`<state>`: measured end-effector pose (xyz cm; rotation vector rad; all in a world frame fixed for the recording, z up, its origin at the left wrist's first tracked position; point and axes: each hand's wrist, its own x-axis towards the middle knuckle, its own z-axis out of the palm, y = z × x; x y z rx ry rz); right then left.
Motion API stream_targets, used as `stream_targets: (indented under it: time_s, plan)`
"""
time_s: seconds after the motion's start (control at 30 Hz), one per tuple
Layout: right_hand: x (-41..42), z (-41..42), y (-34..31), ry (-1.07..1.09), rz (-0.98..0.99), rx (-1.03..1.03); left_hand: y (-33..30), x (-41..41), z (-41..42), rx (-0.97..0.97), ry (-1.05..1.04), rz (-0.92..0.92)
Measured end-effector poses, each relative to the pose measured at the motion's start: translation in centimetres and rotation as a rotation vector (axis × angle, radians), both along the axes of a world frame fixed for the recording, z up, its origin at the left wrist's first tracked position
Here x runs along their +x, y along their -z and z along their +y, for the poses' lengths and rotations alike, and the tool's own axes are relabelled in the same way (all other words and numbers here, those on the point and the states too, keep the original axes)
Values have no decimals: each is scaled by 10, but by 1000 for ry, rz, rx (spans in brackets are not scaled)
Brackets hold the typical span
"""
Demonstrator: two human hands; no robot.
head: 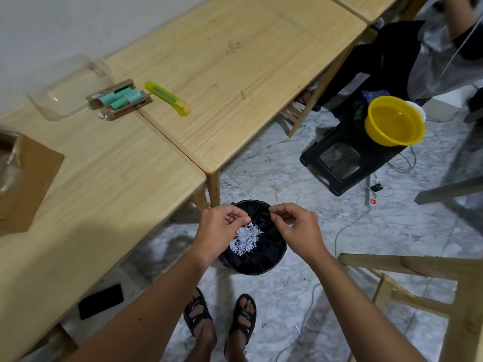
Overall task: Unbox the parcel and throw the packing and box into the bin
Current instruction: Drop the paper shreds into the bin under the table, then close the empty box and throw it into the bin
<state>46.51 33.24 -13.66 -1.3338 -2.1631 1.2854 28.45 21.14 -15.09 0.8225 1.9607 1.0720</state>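
- Even, soft indoor light; nothing blown out.
- A broad soft shadow lies across the near wooden table (109, 178), darkening toward its lower left.
- Wide-angle bending curves the table edges and stretches the forearms at the bottom.
- The clear container (70, 90) catches a faint glint.
- Corners look slightly soft; the centre is sharp.

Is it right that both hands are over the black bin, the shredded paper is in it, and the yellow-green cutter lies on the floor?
Not quite. In the head view the cutter lies on the wooden table, not the floor. Both hands, left and right, are over the bin holding shredded paper.
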Motion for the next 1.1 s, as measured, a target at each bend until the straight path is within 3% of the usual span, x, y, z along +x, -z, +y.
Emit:
stream_targets:
  time_s: [0.37, 0.67, 0.87, 1.1]
  plan:
    - [-127, -5, -49, -184, 89, 56, -69, -109, -41, 103, -227, 114]
    - [-274, -64, -60, -448, 146, 28, -51, -188, -166, 11, -409, 514]
    - [-346, -117, -59, -641, 168, 44, -39, -186, -243, -146, -679, 397]
    - [-404, -158, -71, -709, 229, -34, -48, -220, -294, 5, -950, 587]
